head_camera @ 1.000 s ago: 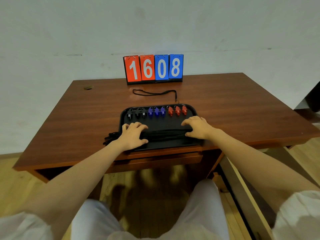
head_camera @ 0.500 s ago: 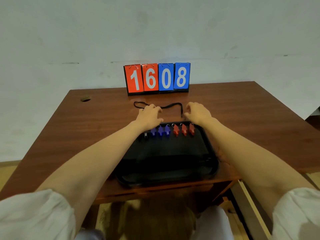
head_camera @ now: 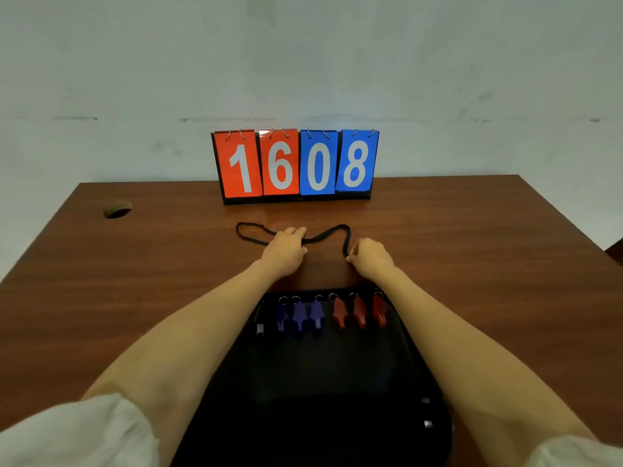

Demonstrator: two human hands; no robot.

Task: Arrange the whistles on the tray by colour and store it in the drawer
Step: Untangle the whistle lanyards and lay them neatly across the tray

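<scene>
Your left hand (head_camera: 285, 252) is on the black lanyard (head_camera: 323, 234) mid-loop, fingers together over the cord; can't tell if they pinch it. Your right hand (head_camera: 371, 259) is curled, fingertips clamped on the lanyard's end. The lanyard lies on the desk (head_camera: 135, 281) at 12 o'clock from the black tray (head_camera: 337, 382). Along the tray's far edge: blue whistles (head_camera: 298, 315) at 11 o'clock, red whistles (head_camera: 359, 310) at 1 o'clock

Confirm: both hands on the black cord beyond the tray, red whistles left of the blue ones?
No. Head view shows the red whistles right of the blue whistles. The left hand and right hand are on the black cord beyond the tray, as stated.
</scene>
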